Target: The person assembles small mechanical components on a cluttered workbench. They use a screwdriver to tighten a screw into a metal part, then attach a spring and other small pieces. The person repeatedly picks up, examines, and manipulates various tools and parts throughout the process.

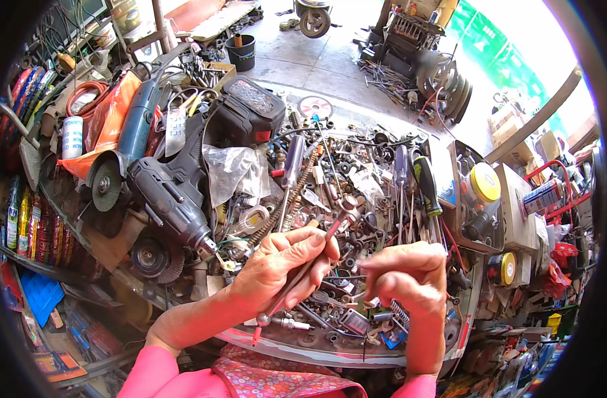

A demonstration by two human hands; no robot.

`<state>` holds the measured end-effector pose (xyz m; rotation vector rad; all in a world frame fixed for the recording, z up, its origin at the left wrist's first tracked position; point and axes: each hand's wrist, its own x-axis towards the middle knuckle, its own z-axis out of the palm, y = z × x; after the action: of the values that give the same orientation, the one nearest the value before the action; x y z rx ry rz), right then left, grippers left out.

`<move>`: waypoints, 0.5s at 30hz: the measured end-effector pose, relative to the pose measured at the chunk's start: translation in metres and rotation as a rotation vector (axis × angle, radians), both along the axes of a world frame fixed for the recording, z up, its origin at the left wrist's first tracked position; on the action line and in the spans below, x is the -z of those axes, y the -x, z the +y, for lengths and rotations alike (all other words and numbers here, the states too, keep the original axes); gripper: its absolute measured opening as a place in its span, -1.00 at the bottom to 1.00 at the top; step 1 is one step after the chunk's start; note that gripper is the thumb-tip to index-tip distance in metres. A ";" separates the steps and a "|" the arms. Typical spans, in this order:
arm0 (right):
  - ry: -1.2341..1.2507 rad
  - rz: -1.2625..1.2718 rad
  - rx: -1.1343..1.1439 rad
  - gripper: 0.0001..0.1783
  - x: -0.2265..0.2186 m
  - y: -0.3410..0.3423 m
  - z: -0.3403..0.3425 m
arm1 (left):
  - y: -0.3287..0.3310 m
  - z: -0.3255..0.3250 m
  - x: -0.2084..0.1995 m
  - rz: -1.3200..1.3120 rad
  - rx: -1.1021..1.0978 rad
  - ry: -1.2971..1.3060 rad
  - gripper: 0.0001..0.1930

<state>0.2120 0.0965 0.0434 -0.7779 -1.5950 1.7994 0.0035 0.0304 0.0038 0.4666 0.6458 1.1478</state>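
My left hand (287,265) is closed around a slim reddish-brown metal rod (306,272), held slantwise over the cluttered bench. A round, ring-like end (348,203) tops the rod; near its lower end are a small ball-shaped joint and a red tip. To the right, my right hand (413,275) hovers apart from the rod, its index finger reaching left and the other fingers bent. Nothing shows between its fingers, which are slightly blurred. Beneath both hands lie loose bolts, springs and small metal parts. A spark plug (293,324) rests near the bench's front edge.
Left of my hands lie a black cordless impact wrench (174,199) and a blue angle grinder (139,116). Screwdrivers (425,184) stand at the right, beside a box with a yellow-lidded jar (484,182). Beyond the bench, a black bucket (241,53) stands on the floor.
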 end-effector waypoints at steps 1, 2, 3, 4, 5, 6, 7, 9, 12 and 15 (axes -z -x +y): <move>0.005 0.082 0.043 -0.44 0.004 0.002 0.000 | 0.000 0.001 0.004 -0.029 -0.009 0.000 -0.68; 0.009 0.167 0.081 -0.50 0.009 0.005 0.001 | 0.001 0.001 0.006 -0.058 -0.018 0.000 -0.68; 0.018 0.135 0.154 -0.53 0.010 0.006 0.001 | -0.001 0.001 0.005 0.010 0.005 -0.005 -0.68; -0.001 0.139 0.191 -0.53 0.011 0.011 0.000 | -0.003 0.000 0.001 0.078 0.028 -0.011 -0.68; -0.020 0.143 0.229 -0.53 0.012 0.014 0.000 | -0.004 -0.001 0.000 0.146 0.052 -0.017 -0.68; 0.049 0.192 0.178 -0.55 0.013 0.011 0.001 | -0.006 -0.001 0.002 0.149 0.084 -0.045 -0.68; 0.061 0.111 0.194 -0.58 0.009 0.011 -0.002 | -0.007 -0.002 0.002 0.179 0.109 -0.082 -0.69; -0.040 0.093 0.092 -0.65 0.014 0.009 0.003 | -0.008 -0.004 0.003 0.194 0.114 -0.038 -0.69; -0.263 0.028 0.235 -0.75 0.019 0.011 0.004 | -0.010 -0.002 0.005 0.250 0.103 -0.039 -0.68; -0.217 0.004 0.231 -0.71 0.015 0.009 0.003 | -0.013 -0.002 0.003 0.255 0.095 -0.045 -0.68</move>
<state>0.2034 0.0996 0.0280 -0.8187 -1.5942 1.4384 0.0165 0.0279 0.0004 0.6819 0.8108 1.0223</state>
